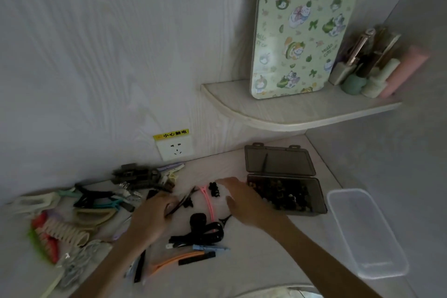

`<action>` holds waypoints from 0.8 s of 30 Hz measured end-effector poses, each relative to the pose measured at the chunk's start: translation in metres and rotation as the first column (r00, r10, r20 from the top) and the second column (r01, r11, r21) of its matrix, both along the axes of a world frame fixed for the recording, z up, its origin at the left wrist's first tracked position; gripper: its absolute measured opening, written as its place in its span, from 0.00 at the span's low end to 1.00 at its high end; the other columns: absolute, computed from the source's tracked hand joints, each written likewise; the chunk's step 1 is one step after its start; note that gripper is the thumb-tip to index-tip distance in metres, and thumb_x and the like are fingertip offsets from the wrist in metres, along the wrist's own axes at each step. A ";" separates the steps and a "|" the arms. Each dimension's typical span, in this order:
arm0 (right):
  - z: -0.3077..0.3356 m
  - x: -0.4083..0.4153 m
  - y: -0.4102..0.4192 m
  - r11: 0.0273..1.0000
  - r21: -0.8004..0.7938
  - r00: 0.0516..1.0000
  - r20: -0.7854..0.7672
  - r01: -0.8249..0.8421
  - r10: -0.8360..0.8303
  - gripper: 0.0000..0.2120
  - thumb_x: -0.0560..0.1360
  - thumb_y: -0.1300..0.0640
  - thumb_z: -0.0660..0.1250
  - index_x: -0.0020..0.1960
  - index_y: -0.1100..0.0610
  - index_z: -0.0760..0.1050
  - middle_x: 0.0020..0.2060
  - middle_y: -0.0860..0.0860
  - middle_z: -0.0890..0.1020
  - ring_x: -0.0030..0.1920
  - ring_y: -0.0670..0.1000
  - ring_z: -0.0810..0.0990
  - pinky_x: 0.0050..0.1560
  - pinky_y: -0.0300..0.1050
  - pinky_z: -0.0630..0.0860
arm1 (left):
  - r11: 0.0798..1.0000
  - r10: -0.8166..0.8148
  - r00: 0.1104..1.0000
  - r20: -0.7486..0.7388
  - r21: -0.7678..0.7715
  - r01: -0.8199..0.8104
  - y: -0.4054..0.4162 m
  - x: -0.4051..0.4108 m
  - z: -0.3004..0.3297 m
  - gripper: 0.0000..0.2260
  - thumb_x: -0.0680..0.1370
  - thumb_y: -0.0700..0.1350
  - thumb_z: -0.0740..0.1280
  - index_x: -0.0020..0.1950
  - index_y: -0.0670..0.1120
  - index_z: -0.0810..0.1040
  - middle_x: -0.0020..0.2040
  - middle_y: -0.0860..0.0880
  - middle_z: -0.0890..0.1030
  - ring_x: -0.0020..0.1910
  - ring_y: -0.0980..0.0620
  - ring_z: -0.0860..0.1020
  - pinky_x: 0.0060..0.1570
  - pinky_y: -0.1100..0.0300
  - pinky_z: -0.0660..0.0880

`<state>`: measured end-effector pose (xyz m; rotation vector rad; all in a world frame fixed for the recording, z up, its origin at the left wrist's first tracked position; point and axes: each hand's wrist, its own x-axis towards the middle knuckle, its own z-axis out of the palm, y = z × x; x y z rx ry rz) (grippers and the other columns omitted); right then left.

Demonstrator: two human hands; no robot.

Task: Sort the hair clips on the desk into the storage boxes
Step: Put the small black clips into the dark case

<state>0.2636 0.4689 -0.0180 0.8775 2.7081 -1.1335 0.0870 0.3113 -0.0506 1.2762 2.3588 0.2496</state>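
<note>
Hair clips are spread over the left half of the bench, up to its rear edge. A thin dark clip is pinched in the left grip, fingers curled round it. The right grip is held with fingers spread apart above small black clips, just beside the open smoky storage box at the rear right corner. A clear storage box lies at the right edge.
</note>
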 end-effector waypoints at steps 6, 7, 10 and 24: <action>-0.042 -0.047 -0.019 0.906 0.423 0.989 0.133 0.002 -0.065 0.25 0.64 0.68 0.73 0.59 0.63 0.72 0.58 0.61 0.73 0.53 0.59 0.76 0.40 0.49 0.77 | 0.997 0.029 1.000 -0.006 0.076 -0.028 -0.012 -0.003 -0.010 0.21 0.72 0.53 0.69 0.64 0.53 0.74 0.64 0.56 0.73 0.61 0.53 0.74 0.52 0.62 0.72; -0.047 -0.048 -0.021 0.923 0.385 0.989 0.129 0.017 -0.072 0.22 0.66 0.69 0.71 0.58 0.63 0.72 0.57 0.61 0.73 0.51 0.59 0.77 0.40 0.49 0.76 | 0.994 0.027 0.999 -0.037 0.111 -0.022 -0.012 -0.002 -0.009 0.21 0.71 0.54 0.71 0.63 0.52 0.76 0.62 0.55 0.74 0.60 0.51 0.74 0.52 0.60 0.72; -0.053 -0.044 -0.020 0.968 0.236 0.990 0.085 0.086 -0.109 0.11 0.76 0.66 0.60 0.58 0.60 0.70 0.58 0.58 0.71 0.51 0.57 0.76 0.46 0.47 0.72 | 0.970 -0.038 0.986 -0.164 0.230 0.076 -0.004 0.006 -0.013 0.19 0.65 0.52 0.76 0.54 0.51 0.80 0.52 0.53 0.79 0.50 0.49 0.78 0.42 0.58 0.75; 0.036 0.062 0.032 0.920 0.237 0.942 -0.203 0.312 -0.267 0.12 0.73 0.60 0.69 0.55 0.52 0.77 0.50 0.48 0.78 0.47 0.42 0.73 0.48 0.24 0.65 | 0.899 -0.046 0.999 0.008 0.436 0.038 0.050 0.047 0.032 0.08 0.74 0.53 0.69 0.53 0.56 0.80 0.47 0.60 0.80 0.41 0.65 0.75 0.37 0.77 0.65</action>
